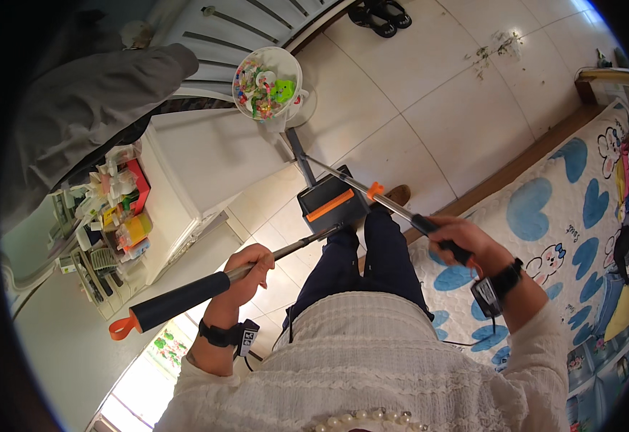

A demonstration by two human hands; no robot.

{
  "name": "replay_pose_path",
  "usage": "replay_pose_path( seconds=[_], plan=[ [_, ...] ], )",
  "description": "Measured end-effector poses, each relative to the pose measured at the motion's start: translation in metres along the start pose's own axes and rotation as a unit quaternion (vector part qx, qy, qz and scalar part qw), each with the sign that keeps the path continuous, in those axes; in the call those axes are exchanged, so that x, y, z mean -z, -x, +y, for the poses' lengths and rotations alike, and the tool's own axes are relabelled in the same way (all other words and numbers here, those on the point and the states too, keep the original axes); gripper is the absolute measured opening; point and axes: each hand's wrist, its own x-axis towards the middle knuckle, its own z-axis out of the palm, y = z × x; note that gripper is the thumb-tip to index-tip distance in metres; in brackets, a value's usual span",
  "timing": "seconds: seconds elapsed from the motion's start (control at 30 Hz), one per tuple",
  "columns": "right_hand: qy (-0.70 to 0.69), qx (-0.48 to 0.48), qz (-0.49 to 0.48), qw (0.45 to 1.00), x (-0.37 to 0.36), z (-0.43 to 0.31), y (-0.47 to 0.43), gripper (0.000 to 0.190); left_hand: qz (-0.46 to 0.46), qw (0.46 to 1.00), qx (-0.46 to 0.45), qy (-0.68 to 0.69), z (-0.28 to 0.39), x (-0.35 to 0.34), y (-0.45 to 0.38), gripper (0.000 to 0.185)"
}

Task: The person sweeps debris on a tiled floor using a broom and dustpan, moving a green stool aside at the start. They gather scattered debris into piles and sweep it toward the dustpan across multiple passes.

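Observation:
My left hand (pixel 247 272) is closed around the metal pole of a long-handled dustpan, just below its dark grip (pixel 182 299) with an orange hanging loop. The black dustpan (pixel 314 195), fitted with an orange comb strip (pixel 329 205), is down by my feet. In my right hand (pixel 468 243) is the black grip of a broom, whose silver pole (pixel 341 174) carries an orange clip (pixel 375 190). The broom's narrow grey head (pixel 299 156) lies just beyond the dustpan, beside the white cabinet (pixel 212 162).
A white bucket (pixel 296 65) holding colourful small items stands beyond the broom head. Plant-like debris (pixel 500 46) lies on the tiles near black flip-flops (pixel 384 19). A bed with a heart-patterned quilt (pixel 530 208) borders the right. Bottles and a brush (pixel 103 259) crowd the left dresser.

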Motion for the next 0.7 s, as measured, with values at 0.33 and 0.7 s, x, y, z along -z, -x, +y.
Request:
replay_pose_path(
  seconds=[0.33, 0.7],
  plan=[
    [-0.109, 0.086, 0.119, 0.983, 0.051, -0.01, 0.003, 0.04, 0.006, 1.0, -0.02, 0.003, 0.001, 0.004, -0.004, 0.031],
    [-0.127, 0.166, 0.165, 0.964, 0.031, -0.007, 0.095, 0.053, 0.014, 0.996, -0.084, 0.033, 0.012, -0.001, -0.038, 0.025]
  ],
)
